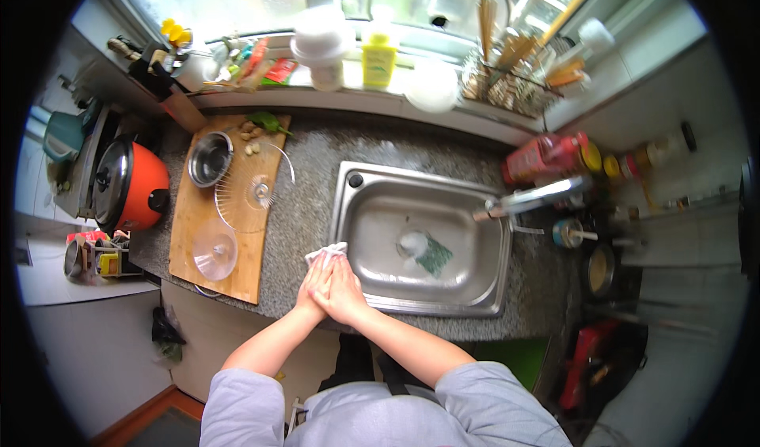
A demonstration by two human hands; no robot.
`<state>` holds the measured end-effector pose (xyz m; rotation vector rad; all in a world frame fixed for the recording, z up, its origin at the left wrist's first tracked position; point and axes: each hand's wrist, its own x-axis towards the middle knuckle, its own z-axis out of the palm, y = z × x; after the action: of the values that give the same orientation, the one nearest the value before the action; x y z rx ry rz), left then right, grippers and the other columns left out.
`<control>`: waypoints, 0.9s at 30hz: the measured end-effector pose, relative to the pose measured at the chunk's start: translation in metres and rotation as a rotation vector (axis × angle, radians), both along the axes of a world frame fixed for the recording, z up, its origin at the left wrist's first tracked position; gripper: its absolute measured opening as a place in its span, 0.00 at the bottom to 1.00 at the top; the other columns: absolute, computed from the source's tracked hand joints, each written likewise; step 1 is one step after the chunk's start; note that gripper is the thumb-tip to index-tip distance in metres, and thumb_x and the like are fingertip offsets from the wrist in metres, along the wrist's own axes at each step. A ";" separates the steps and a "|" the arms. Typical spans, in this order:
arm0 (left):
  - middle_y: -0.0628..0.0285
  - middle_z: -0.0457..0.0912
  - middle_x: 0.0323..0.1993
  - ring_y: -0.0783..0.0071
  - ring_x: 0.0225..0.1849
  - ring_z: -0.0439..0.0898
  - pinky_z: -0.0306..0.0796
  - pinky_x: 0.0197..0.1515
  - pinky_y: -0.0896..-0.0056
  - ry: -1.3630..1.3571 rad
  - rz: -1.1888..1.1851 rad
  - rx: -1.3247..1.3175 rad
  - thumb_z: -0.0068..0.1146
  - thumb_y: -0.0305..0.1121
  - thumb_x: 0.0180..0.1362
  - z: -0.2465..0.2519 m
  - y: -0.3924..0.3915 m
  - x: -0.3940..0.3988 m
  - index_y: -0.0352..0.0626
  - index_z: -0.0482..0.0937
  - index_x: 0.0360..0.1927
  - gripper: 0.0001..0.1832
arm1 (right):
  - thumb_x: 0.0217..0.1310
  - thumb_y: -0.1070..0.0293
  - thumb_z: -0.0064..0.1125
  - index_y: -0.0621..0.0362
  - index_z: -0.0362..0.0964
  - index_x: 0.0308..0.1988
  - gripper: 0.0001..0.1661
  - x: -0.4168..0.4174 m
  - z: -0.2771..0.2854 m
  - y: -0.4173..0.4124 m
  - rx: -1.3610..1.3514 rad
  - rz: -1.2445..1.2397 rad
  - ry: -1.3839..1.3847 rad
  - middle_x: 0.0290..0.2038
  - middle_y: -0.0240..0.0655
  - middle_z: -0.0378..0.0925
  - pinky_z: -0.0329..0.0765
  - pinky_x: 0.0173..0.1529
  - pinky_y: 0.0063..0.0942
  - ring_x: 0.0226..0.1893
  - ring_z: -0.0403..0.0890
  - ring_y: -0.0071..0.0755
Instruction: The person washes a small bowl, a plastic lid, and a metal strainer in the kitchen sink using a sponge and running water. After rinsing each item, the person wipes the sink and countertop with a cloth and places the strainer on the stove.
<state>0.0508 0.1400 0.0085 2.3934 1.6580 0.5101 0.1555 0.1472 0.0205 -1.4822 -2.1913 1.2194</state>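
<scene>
A white cloth (pixel 326 252) lies under my two hands on the granite counter (pixel 314 204), at the left edge of the stainless steel sink (pixel 380 301). My left hand (pixel 316 281) and my right hand (pixel 343 284) are pressed together, side by side and partly overlapping, fingers pointing away from me. The cloth shows beyond the fingertips; how firmly the fingers hold it is hidden. In the sink basin lie a green scouring pad (pixel 435 257) and a whitish lump (pixel 414 244). The faucet (pixel 534 198) reaches over the basin from the right.
A wooden cutting board (pixel 249 269) at left bears a steel bowl (pixel 211 159), a clear ribbed lid (pixel 260 192), a clear dish (pixel 215 250), garlic and a green vegetable. Beyond it stands an orange rice cooker (pixel 139 183). Bottles (pixel 546 156) stand behind the faucet; containers line the windowsill.
</scene>
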 end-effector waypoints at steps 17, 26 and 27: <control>0.42 0.66 0.58 0.45 0.61 0.62 0.54 0.64 0.51 -0.243 -0.381 -0.252 0.43 0.38 0.55 -0.012 -0.061 0.290 0.34 0.64 0.59 0.28 | 0.50 0.42 0.55 0.57 0.63 0.55 0.39 0.308 0.041 -0.069 0.136 -0.222 -0.419 0.57 0.45 0.64 0.55 0.64 0.43 0.61 0.60 0.47; 0.40 0.49 0.67 0.44 0.68 0.50 0.47 0.69 0.56 -0.320 -0.229 -0.404 0.43 0.40 0.59 -0.033 0.019 0.373 0.34 0.51 0.66 0.34 | 0.58 0.52 0.47 0.54 0.61 0.59 0.32 0.367 0.007 0.014 0.315 -0.232 -0.557 0.64 0.32 0.57 0.54 0.64 0.43 0.63 0.54 0.45; 0.40 0.50 0.67 0.45 0.68 0.49 0.47 0.69 0.57 -0.408 -0.218 -0.371 0.42 0.40 0.59 -0.037 0.040 0.376 0.36 0.52 0.66 0.33 | 0.58 0.53 0.47 0.55 0.62 0.59 0.31 0.369 0.000 0.034 0.290 -0.266 -0.520 0.64 0.33 0.57 0.55 0.63 0.43 0.62 0.55 0.45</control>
<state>0.4265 0.1801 -0.0286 2.0031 1.1834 0.5512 0.5242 0.1813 0.0210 -2.0377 -2.2336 0.4384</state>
